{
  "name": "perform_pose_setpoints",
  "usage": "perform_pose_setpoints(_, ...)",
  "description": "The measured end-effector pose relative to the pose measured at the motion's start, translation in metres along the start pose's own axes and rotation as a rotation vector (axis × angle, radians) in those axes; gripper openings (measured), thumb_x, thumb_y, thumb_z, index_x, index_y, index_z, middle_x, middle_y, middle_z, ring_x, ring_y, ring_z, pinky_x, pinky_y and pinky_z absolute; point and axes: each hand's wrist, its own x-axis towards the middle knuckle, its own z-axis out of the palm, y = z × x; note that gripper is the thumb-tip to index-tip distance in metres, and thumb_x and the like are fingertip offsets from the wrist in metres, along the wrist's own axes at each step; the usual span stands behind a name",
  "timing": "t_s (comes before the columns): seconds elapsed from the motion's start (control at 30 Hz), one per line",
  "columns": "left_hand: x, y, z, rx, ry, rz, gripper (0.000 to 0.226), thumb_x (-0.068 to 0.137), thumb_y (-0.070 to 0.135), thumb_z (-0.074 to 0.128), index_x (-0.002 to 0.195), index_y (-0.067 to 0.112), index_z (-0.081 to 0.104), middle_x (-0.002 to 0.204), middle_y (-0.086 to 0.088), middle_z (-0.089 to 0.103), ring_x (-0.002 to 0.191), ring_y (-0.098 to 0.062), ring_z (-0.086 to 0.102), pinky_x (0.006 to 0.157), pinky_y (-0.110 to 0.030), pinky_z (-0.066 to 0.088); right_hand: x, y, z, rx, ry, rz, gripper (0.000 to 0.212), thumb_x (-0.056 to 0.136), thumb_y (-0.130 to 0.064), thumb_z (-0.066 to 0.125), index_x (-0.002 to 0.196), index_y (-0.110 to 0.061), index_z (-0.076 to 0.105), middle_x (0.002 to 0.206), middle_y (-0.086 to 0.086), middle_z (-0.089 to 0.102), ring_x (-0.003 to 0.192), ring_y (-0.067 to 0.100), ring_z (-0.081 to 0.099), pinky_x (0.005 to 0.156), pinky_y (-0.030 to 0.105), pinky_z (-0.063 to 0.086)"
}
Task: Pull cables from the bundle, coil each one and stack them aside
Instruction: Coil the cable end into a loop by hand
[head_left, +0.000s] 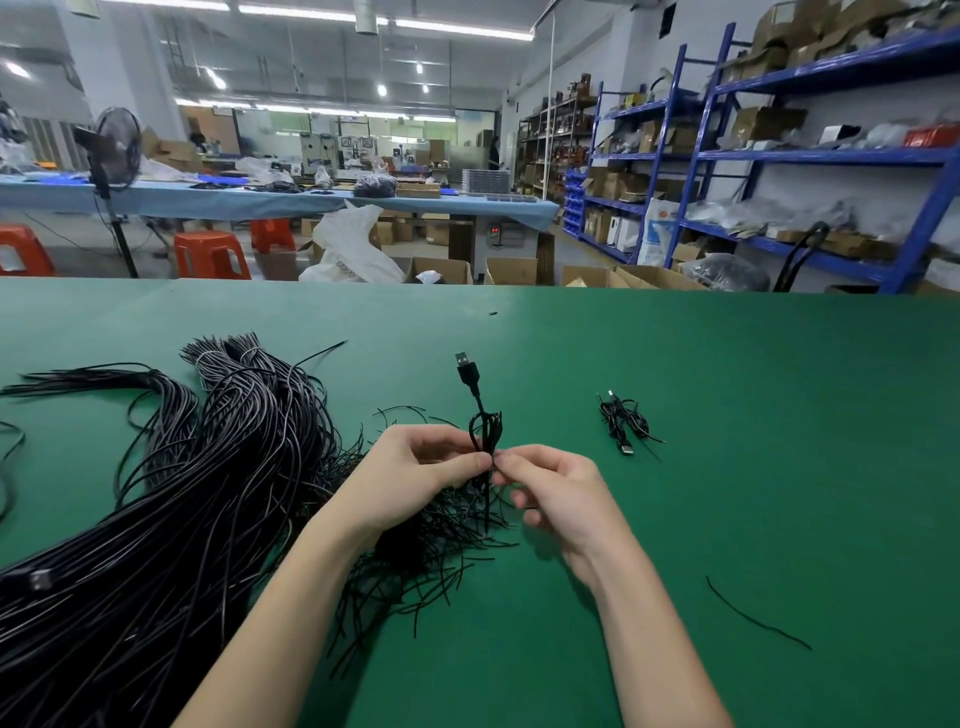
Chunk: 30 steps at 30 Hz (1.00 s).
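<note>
A coiled black USB cable stands upright between my hands, its USB plug pointing up and away. My left hand grips the coil's middle from the left. My right hand pinches it from the right, fingertips meeting the left thumb. A big bundle of black cables lies across the left of the green table. A heap of short black ties lies under my hands. A finished coiled cable lies to the right.
One loose black tie lies on the table at the near right. Beyond the far table edge stand cardboard boxes, orange stools, a fan and blue shelving.
</note>
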Motion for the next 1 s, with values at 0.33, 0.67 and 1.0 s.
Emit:
perform_pose_setpoints(0.33, 0.004, 0.002, 0.002, -0.255, -0.073, -0.409, 0.016, 0.085, 0.026, 0.075, 0.095, 0.014, 0.075, 0.08, -0.003, 0.058, 0.059, -0.009, 0.053, 0.054, -0.02, 0.035, 0.0, 0.018, 0.004, -0.667, 0.153, -0.94, 0.016, 0.094, -0.017, 0.067, 0.079, -0.022, 0.062, 0.078, -0.013, 0.057, 0.07, 0.013, 0.058, 0.052, 0.02, 0.043)
perform_pose_setpoints(0.67, 0.002, 0.001, -0.007, -0.102, -0.02, -0.21, 0.019, 0.081, 0.03, 0.081, 0.096, 0.019, 0.075, 0.075, 0.013, 0.068, 0.063, -0.003, 0.058, 0.066, -0.025, 0.041, 0.001, 0.009, 0.007, -0.057, -0.072, -0.117, 0.023, 0.093, -0.034, 0.072, 0.074, -0.021, 0.066, 0.068, -0.003, 0.061, 0.05, 0.009, 0.047, 0.041, 0.02, 0.033)
perform_pose_setpoints(1.0, 0.0, 0.001, -0.005, -0.168, -0.123, -0.201, 0.033, 0.069, 0.042, 0.081, 0.094, 0.021, 0.076, 0.074, 0.01, 0.066, 0.065, -0.004, 0.056, 0.071, -0.026, 0.041, -0.003, 0.006, 0.002, 0.291, -0.267, 0.148, 0.023, 0.075, -0.022, 0.079, 0.086, -0.011, 0.062, 0.068, -0.002, 0.057, 0.052, 0.002, 0.043, 0.037, 0.011, 0.031)
